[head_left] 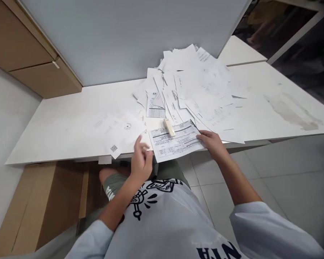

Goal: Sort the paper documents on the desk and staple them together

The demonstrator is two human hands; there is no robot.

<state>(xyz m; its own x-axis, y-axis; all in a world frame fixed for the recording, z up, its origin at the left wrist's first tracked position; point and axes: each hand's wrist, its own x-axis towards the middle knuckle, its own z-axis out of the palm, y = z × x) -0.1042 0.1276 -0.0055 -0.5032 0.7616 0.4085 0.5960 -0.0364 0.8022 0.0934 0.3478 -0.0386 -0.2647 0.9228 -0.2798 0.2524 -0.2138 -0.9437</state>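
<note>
A printed form [175, 142] with dense text and tables extends over the front edge of the white table. My right hand [212, 144] pinches its right edge between thumb and fingers. My left hand [142, 162] is by the form's left edge, index finger raised and thumb apart, with nothing visible between them. A small cream-coloured stapler [169, 127] lies across the top of the form. To the left, a white sheet with a QR code [113, 148] lies on the table, its corner past the edge.
A large loose heap of papers [202, 79] spreads over the back of the white table [62, 126], against a grey panel. Cardboard boxes [29, 46] stand at the back left, and another box [29, 205] is under the table. A stain [294, 111] marks the right side.
</note>
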